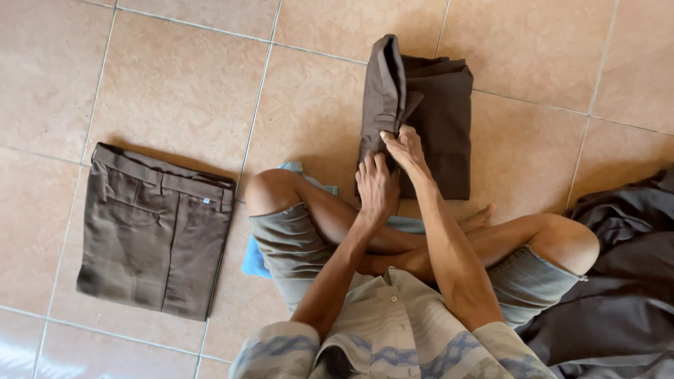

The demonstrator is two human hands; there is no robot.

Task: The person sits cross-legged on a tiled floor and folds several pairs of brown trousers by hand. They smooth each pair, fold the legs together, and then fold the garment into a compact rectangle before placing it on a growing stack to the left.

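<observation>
I sit cross-legged on a tiled floor. In front of my legs lies a dark brown pair of trousers (435,119), partly folded, with its left edge lifted up. My left hand (375,186) presses down on the near left part of this garment. My right hand (404,147) pinches the raised fold of fabric just above the left hand. A second pair of brown trousers (151,231), folded flat with the waistband at the top, lies on the floor to my left, apart from both hands.
A heap of dark grey cloth (625,281) lies at my right, touching my knee. A light blue cloth (256,256) sits under my legs. Beige floor tiles (175,77) surround everything.
</observation>
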